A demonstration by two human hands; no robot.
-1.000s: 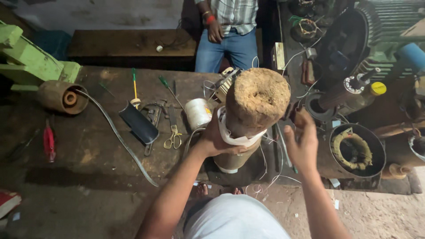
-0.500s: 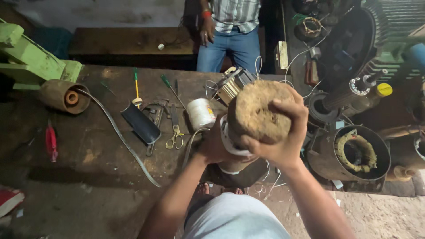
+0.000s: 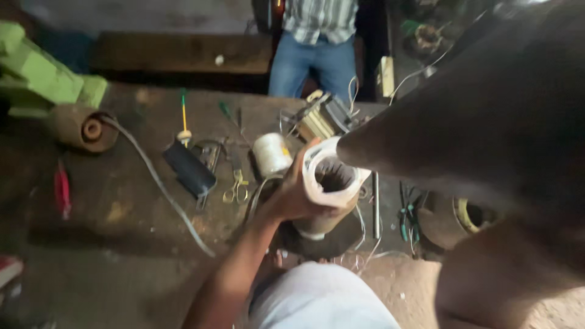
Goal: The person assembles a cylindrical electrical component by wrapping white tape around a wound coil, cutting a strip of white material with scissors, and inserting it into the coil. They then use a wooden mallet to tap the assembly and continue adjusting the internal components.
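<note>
At frame centre the left hand (image 3: 291, 198) stays clamped around the white-lined stator (image 3: 326, 183), mid-lining; the blurred right arm's hand state cannot be told; next calls for steady support.

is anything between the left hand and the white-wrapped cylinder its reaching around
Nothing visible does. The left hand is already wrapped against the side of the white-wrapped cylinder, skin on the wrap. A large dark blurred shape close to the camera covers the right side, so the right hand cannot be made out.

White sleeve (image 3: 329, 176) — green vise (image 3: 42, 85) — red pliers (image 3: 62, 192).
</note>
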